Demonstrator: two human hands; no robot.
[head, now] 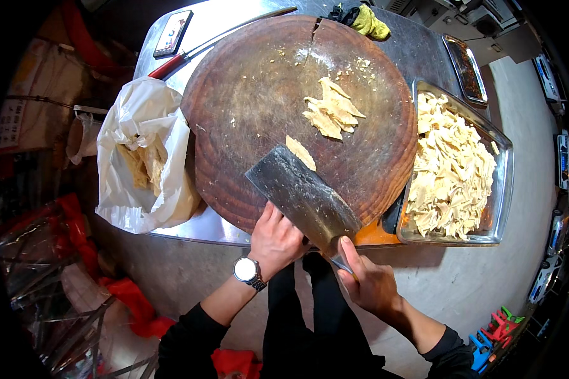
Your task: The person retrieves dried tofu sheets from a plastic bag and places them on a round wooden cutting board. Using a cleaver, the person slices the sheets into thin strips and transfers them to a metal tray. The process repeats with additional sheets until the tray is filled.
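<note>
My right hand point(372, 284) grips the handle of a broad cleaver point(303, 189), with the thumb lying along the base of the blade. The blade is tilted over the near part of a round wooden chopping block point(232, 128). Behind its far edge, one pale yellow slice of food point(301, 152) shows in part. My left hand point(277, 239), with a watch point(246, 270) on the wrist, is at the block's near edge. Its fingertips pass behind the blade, so what they touch is hidden. Farther back on the block lies a small pile of pale yellow slices point(334, 111).
A metal tray point(502, 189) heaped with cut pale slices stands at the right. At the left, an open white plastic bag point(118, 189) holds larger pieces. A red-handled steel rod point(171, 65), a phone point(173, 33), a yellow cloth point(370, 22) and a smaller tray point(465, 71) surround the block.
</note>
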